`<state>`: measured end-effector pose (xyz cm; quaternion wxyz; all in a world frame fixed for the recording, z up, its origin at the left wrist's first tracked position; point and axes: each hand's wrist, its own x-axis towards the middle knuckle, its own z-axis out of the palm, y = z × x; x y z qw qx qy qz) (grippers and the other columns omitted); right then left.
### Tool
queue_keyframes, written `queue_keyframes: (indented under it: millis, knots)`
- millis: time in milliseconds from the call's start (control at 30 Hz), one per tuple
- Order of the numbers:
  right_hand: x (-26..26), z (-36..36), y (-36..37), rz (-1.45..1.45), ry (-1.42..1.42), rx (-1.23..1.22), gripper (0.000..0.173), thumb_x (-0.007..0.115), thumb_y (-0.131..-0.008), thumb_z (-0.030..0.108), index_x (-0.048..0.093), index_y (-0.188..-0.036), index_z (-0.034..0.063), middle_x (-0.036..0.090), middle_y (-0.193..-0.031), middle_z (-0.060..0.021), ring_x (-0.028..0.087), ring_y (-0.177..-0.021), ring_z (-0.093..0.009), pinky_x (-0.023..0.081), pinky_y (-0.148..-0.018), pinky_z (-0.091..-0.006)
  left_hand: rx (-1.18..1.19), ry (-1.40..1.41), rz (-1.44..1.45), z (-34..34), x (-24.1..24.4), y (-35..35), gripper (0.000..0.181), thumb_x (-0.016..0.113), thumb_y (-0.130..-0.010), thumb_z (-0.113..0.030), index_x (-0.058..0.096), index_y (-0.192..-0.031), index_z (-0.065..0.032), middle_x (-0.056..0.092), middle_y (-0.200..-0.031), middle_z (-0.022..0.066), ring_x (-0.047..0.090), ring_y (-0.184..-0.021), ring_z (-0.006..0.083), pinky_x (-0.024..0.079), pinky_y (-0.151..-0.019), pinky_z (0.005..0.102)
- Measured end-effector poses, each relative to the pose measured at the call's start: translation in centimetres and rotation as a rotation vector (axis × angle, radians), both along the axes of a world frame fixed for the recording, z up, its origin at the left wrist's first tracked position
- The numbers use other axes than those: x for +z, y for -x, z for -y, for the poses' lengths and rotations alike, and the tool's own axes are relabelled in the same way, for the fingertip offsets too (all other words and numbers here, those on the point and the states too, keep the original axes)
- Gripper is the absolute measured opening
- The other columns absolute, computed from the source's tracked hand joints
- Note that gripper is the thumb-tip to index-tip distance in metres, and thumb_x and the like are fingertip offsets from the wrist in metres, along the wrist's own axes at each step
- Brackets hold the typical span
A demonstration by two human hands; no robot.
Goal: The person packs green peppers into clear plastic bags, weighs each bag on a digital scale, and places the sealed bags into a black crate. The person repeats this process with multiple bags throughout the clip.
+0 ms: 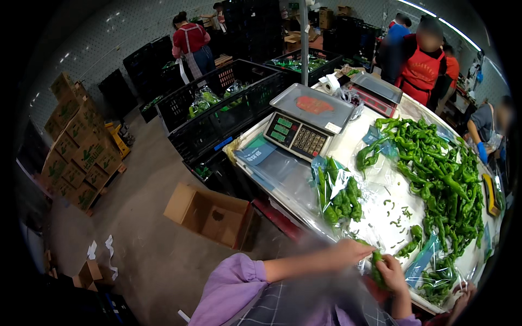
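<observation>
My right hand is wrapped around a long green pepper at the table's near edge. At the upper end of that pepper, the fingertips of my left hand are pinched together on its stem end. Just beyond my left hand lies a clear plastic bag of green peppers. Broken-off stems are scattered over the white tabletop. A few loose peppers lie right of my hands, and a large heap of green peppers covers the table's right side.
A digital scale stands at the table's far left, with a second scale behind. Black crates and an open cardboard box flank the table. Another person's hand is at the lower right; a person in a red apron stands across.
</observation>
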<state>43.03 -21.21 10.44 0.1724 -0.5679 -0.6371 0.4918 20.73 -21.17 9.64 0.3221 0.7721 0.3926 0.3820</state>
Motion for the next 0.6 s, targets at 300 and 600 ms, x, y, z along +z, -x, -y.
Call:
queue_keyframes:
  millis: [300, 600]
  knots:
    - [-9.6, -2.7, 7.8, -0.697, 0.274, -0.466, 0.04, 0.045, -0.089, 0.011, 0.038, -0.127, 0.0, 0.048, -0.118, -0.0138, 0.046, -0.106, -0.019, 0.041, -0.086, -0.029, -0.018, -0.093, -0.127, 1.4, 0.9, 0.6, 0.024, 0.052, -0.082, -0.015, 0.06, -0.105, -0.0133, 0.059, -0.071, 0.0165, 0.059, -0.063, 0.0328, 0.046, -0.054, 0.0388]
    - [-8.4, -11.2, 12.0, 0.099, -0.679, 0.313, 0.032, 0.052, -0.076, 0.01, 0.048, -0.104, -0.0067, 0.056, -0.074, -0.0248, 0.057, -0.072, -0.039, 0.046, -0.062, -0.043, 0.03, -0.084, -0.121, 0.5, 1.4, 0.4, 0.025, 0.056, -0.082, -0.013, 0.062, -0.107, -0.0114, 0.059, -0.066, 0.0143, 0.058, -0.056, 0.0298, 0.044, -0.049, 0.0367]
